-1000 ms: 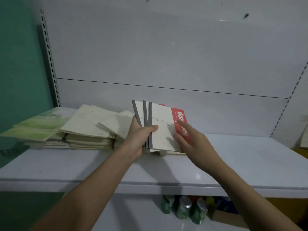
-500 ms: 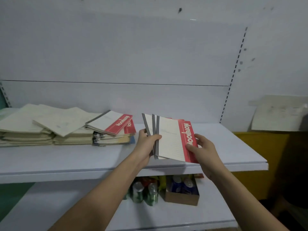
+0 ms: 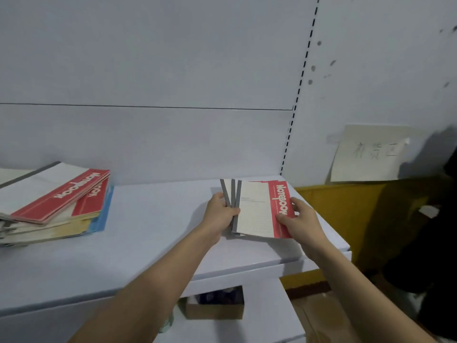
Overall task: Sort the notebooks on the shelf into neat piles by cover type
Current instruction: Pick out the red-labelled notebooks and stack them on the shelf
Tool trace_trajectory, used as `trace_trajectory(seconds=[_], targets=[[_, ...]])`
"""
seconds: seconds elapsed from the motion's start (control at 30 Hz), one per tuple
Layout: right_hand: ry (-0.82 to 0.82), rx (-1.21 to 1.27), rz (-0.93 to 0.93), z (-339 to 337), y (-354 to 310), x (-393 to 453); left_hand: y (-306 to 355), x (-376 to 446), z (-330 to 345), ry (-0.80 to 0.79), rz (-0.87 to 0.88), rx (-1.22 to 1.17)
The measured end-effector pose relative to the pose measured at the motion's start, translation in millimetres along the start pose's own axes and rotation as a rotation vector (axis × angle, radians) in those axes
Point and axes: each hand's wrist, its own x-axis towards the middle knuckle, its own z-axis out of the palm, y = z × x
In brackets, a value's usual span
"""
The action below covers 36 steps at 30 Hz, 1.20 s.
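Both hands on a small bundle of white-and-red "Notebook" notebooks (image 3: 257, 209), near the right end of the white shelf (image 3: 153, 233). Left hand (image 3: 221, 214) closed round the grey spines, thumb across the front, three spines fanned slightly apart. Right hand (image 3: 300, 219) curled on the red band along the opposite edge, fingertips pressing the cover. Bundle tilted up at the back; whether the lower edge touches the shelf cannot be told. Well apart to the left, a loose pile of notebooks (image 3: 57, 199): two red-and-white covers on top, skewed, cream and blue covers beneath, edges uneven. On the back wall to the right, a paper sign (image 3: 368, 154) with handwritten characters, taped askew. Below the shelf, a cardboard box (image 3: 214, 310) holding dark items, too blurred to identify.
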Motion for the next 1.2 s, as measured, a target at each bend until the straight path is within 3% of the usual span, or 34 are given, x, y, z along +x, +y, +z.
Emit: trace_trajectory(seconds=[0.23, 0.4, 0.5, 0.63, 0.73, 0.83, 1.1, 1.2], targets=[[-0.094, -0.198, 0.056, -36, 23, 108, -6, 93, 65, 0.015, -0.04, 0.284], [-0.034, -0.417, -0.058, -34, 45, 148, -9, 120, 92, 0.124, -0.014, 0.858], [-0.056, -0.413, -0.149, -29, 59, 158, -14, 122, 103, 0.255, 0.028, 1.028], [-0.05, -0.44, -0.238, -28, 66, 159, -22, 118, 103, 0.326, 0.107, 1.008], [-0.142, -0.539, -0.205, -27, 64, 159, -23, 110, 101, 0.331, 0.131, 0.961], [-0.198, -0.641, -0.191, -26, 60, 159, -26, 94, 110, 0.314, 0.119, 1.023], [-0.19, -0.593, -0.176, -28, 64, 159, -32, 75, 125, 0.253, 0.068, 1.243], [-0.184, -0.599, -0.182, -25, 66, 165, -32, 80, 123, 0.304, 0.105, 1.253]])
